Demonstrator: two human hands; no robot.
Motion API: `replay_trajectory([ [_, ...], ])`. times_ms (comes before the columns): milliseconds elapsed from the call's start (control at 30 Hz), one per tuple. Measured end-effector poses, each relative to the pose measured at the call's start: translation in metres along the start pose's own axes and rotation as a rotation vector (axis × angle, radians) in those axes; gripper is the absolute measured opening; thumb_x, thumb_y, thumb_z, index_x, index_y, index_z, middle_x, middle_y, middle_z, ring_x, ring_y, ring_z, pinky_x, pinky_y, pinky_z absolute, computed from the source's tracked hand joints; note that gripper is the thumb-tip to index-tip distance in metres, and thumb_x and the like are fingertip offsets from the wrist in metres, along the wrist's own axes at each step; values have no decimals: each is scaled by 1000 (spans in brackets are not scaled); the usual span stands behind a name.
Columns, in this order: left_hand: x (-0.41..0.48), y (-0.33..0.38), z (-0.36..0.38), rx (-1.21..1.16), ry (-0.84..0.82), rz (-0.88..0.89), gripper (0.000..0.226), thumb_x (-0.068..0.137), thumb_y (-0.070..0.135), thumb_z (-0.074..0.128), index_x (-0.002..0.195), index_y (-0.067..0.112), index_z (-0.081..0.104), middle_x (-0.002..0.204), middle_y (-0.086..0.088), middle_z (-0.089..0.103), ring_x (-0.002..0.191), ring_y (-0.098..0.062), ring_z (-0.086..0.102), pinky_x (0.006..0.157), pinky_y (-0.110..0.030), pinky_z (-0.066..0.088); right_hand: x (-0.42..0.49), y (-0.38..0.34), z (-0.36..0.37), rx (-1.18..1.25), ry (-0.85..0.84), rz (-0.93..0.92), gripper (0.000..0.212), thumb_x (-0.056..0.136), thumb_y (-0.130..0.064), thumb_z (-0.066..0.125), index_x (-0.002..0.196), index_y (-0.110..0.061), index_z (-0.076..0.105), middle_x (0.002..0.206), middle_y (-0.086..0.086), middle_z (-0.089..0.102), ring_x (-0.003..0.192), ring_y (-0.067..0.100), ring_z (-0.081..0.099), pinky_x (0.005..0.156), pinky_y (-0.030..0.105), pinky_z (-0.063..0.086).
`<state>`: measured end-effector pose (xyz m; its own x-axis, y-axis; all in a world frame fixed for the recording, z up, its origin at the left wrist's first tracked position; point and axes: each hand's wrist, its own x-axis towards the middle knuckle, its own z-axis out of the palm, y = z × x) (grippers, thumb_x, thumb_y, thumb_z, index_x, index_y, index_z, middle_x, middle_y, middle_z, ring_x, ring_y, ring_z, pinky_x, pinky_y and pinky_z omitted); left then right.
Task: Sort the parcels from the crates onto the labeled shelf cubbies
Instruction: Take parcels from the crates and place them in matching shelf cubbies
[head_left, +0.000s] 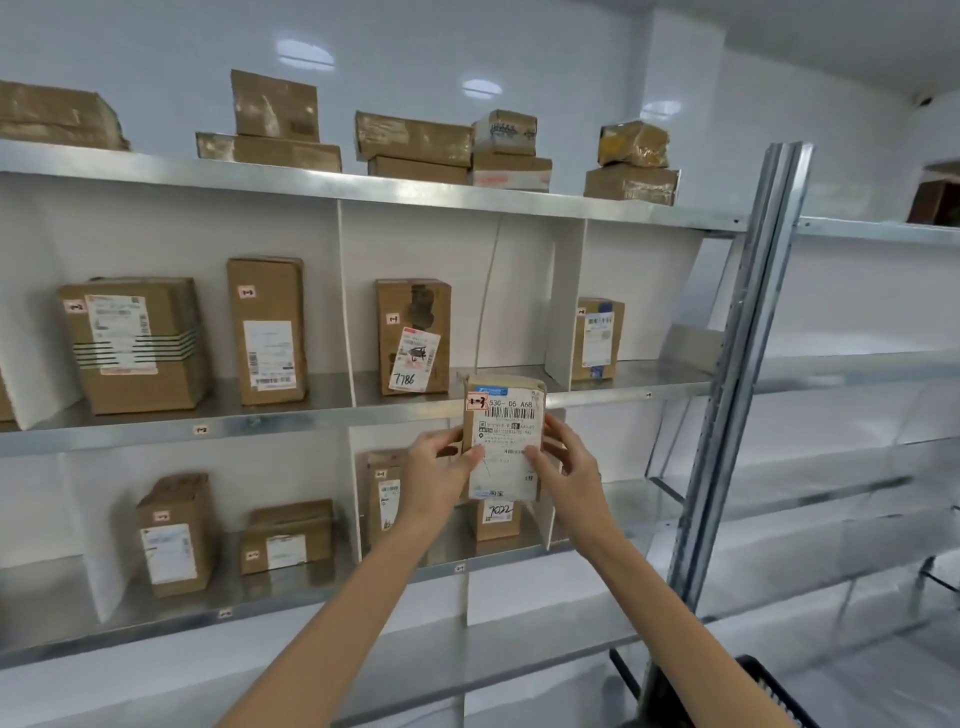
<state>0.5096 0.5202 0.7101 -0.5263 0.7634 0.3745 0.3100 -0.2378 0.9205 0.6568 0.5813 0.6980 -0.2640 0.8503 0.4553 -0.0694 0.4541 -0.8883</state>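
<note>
Head view: parcel (504, 436) partly hides the 7022 box (497, 521).

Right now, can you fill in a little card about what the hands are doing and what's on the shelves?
held thing: small cardboard parcel, upright, label facing the camera
sticker: red-edged sticker, seems to read 1-3
left hand: grips the parcel's left edge
right hand: grips its right edge
where: in front of the metal shelf, not yet in a cubby
nearby: box marked 7786, standing in the cubby above-left
top shelf: stacked brown boxes
</note>
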Motion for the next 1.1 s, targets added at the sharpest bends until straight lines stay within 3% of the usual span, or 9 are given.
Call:
replay_trajectory([
  [67, 12, -1, 20, 20, 8, 6, 38, 84, 15, 68, 122, 13, 62, 119, -3, 60, 108, -19, 60, 69, -16, 55, 18, 8, -13, -6, 3, -15, 47, 92, -15, 57, 136, -23, 42, 124, -4, 56, 114, 12, 54, 75, 23, 58],
  [200, 42, -7, 46, 74, 20, 46, 39, 84, 16, 68, 123, 14, 61, 120, -2, 60, 108, -19, 60, 88, -34, 54, 51, 24, -25, 18, 9, 1, 46, 92, -15, 57, 135, -23, 42, 126, -4, 56, 115, 13, 55, 78, 28, 58],
  [367, 90, -17, 80, 115, 43, 51, 42, 85, 17, 66, 127, 12, 57, 121, 1, 56, 112, -16, 56, 93, -32, 51, 108, 51, -35, 35, 4, -13, 45, 93, -13, 55, 135, -19, 42, 126, -2, 56, 114, 12, 55, 72, 20, 57],
  [600, 173, -32, 126, 142, 70, 78, 42, 88, 15, 64, 129, 11, 57, 121, -1, 55, 110, -10, 52, 73, -4, 40, 204, 82, -48, 14, -40, -67, 44, 92, -10, 56, 133, -18, 44, 124, -3, 57, 108, 6, 56, 76, 18, 55],
  [700, 213, -38, 138, 162, 93, 84, 41, 87, 16, 64, 127, 14, 58, 123, 0, 58, 104, -8, 53, 75, -7, 40, 250, 92, -48, -9, -77, -104, 45, 92, -9, 56, 134, -20, 43, 123, -4, 57, 108, 5, 56, 78, 15, 54],
  [867, 274, -59, 157, 188, 110, 67, 34, 87, 19, 65, 121, 19, 63, 120, -2, 63, 105, -15, 60, 92, -28, 48, 310, 117, -41, 10, -91, -81, 43, 93, -9, 54, 133, -19, 42, 123, -3, 56, 112, 10, 53, 75, 14, 53],
  [933, 288, -66, 164, 214, 108, 51, 32, 87, 18, 64, 120, 18, 63, 120, -3, 62, 107, -17, 60, 92, -27, 47, 328, 127, -39, 22, -112, -65, 42, 93, -7, 53, 133, -17, 43, 122, -1, 57, 109, 9, 54, 72, 12, 53],
  [1100, 307, -88, 177, 264, 115, 8, 31, 90, 14, 60, 121, 14, 62, 122, -2, 62, 106, -14, 60, 72, -9, 43, 355, 159, -32, -16, -133, -24, 42, 91, -4, 54, 131, -16, 45, 121, -2, 57, 108, 9, 53, 76, 15, 50],
])
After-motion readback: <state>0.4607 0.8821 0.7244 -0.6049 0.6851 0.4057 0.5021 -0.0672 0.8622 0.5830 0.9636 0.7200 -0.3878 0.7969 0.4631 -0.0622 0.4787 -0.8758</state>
